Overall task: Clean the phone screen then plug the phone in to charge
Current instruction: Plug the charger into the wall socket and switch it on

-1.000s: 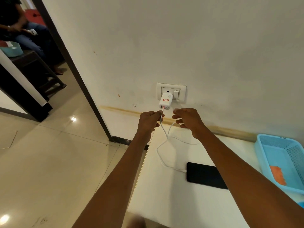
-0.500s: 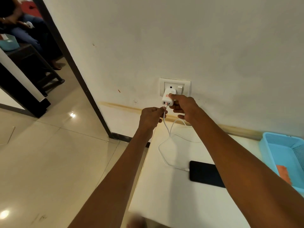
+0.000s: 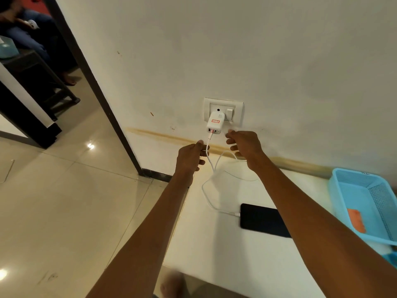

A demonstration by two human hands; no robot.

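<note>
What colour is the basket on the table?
Light blue basket, seen best in the head view.

1. The blue basket (image 3: pixel 365 203), well to the right of the wall socket (image 3: pixel 223 111), is cut off by the right edge of the picture; its near corner is lost there too.
2. The phone (image 3: pixel 263 220), below and right of the socket, has its right end hidden under the right forearm.
3. The red label on the charger (image 3: pixel 215 123), plugged into the socket, is too small to read.
4. Whether the left hand (image 3: pixel 190 157), just below the socket, actually pinches the cable (image 3: pixel 207 190) cannot be told; its fingertips blur against it.
5. The seated person (image 3: pixel 25 37), far up and left of the socket, is cut off by the top and left edges.
</note>
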